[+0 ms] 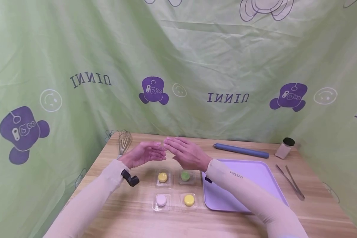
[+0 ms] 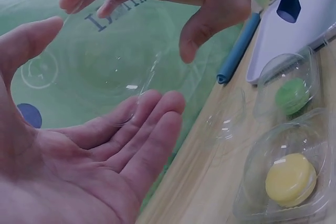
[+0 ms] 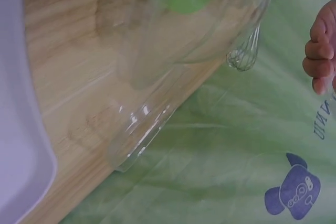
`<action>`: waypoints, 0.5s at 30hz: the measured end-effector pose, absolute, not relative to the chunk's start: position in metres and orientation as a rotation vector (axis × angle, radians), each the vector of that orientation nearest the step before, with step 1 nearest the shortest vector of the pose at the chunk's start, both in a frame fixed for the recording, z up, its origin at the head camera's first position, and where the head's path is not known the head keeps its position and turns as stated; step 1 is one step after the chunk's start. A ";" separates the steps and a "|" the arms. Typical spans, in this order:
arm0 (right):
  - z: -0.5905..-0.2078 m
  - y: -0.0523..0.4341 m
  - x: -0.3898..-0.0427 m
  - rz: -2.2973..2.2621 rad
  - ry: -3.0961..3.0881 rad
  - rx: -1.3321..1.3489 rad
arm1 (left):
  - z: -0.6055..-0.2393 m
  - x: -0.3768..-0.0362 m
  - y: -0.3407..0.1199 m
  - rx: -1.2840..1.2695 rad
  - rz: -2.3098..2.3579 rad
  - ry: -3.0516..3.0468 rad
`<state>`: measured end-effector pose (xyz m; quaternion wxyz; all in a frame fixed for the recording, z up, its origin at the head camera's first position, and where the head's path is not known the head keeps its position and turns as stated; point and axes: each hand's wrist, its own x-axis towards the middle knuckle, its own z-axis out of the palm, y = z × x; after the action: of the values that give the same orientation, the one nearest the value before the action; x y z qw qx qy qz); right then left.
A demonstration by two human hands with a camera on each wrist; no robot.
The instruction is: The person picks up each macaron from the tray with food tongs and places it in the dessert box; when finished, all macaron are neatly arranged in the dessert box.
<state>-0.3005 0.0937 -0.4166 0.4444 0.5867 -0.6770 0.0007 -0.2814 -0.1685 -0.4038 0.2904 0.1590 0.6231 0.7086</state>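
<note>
Glass bowl [image 2: 113, 72] hovers between left hand [image 1: 144, 154] and right hand [image 1: 185, 152], fingers spread wide, cupping it.

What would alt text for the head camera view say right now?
Both hands, left hand and right hand, hover open with fingertips almost meeting above four clear-packed macarons on a wooden table. A purple tray lies to the right.
</note>
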 end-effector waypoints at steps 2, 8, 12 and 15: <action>-0.415 0.092 -0.299 0.053 -1.710 1.460 | -0.403 -0.280 -0.170 0.466 1.879 1.738; -0.411 0.090 -0.292 0.492 -1.864 1.443 | -0.400 -0.272 -0.169 0.549 1.766 2.143; -0.407 0.091 -0.285 0.820 -2.002 1.359 | -0.398 -0.262 -0.164 0.573 1.721 2.382; -0.404 0.092 -0.278 1.082 -2.069 1.299 | -0.398 -0.254 -0.161 0.650 1.709 2.522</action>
<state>-0.2779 0.0925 -0.4038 0.2326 0.4729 -0.7532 0.3936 -0.2542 -0.1608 -0.3977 0.0133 0.2088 0.8095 0.5486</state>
